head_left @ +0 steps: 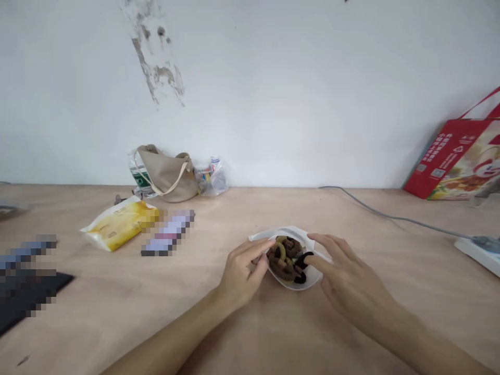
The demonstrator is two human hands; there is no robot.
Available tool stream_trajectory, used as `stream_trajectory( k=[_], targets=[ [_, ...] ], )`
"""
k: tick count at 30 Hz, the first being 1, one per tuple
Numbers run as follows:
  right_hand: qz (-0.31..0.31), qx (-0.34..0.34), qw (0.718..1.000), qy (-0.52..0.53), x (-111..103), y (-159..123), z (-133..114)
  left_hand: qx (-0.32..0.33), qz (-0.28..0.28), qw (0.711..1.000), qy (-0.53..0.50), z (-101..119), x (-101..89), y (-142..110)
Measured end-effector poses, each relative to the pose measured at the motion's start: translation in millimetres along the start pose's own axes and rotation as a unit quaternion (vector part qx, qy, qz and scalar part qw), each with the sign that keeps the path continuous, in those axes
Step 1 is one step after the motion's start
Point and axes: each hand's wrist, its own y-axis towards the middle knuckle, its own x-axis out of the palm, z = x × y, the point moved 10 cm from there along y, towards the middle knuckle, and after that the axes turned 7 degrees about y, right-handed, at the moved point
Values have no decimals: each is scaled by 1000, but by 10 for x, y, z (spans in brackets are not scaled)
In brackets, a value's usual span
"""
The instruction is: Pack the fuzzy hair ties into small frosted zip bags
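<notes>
A small white plastic bag (311, 278) stands with its mouth spread wide on the table before me. Inside lies a heap of ring-shaped hair ties (287, 265) in brown, beige and black. My left hand (244, 268) pinches the bag's left edge between thumb and fingers. At the right edge is my right hand (346, 273), its fingers apart. One of its fingers reaches over the rim towards the black ties; another rests near the back of the rim. Whether that fingertip touches a tie cannot be made out.
Left of the bag lie a yellow tissue pack (123, 224) and a blurred phone-like object (169, 233). A beige handbag (170, 174) and a clear bag (216, 179) stand by the wall. At right are a red carrier bag (457, 156), a grey cable (385, 213) and a power strip (478, 255).
</notes>
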Motion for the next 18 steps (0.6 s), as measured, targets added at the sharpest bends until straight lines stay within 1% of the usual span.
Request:
stream_trajectory(
  k=[2, 4, 7, 10, 12, 15, 17, 18],
  targets=[
    [-11, -1, 999, -43, 72, -36, 86, -14, 0, 1000, 3, -26, -1, 13],
    [-29, -1, 999, -43, 81, -27, 141, -35, -6, 999, 5, -55, -20, 61],
    [-72, 12, 997, 36, -18, 54, 180, -71, -30, 997, 14, -80, -106, 208],
    [-66, 62, 987, 130, -277, 141, 238, -128, -60, 990, 28, -115, -253, 376],
    [-58, 92, 976, 188, -412, 166, 262, -143, -79, 986, 20, -87, -340, 460],
    [-74, 117, 955, 262, -446, 157, 249, -128, -101, 987, -5, 7, -421, 505],
    [-85, 128, 947, 282, -409, 136, 241, -124, -117, 984, -52, 32, -429, 472],
    [-89, 131, 946, 284, -386, 125, 241, -128, -134, 979, -79, 24, -407, 437]
  ],
)
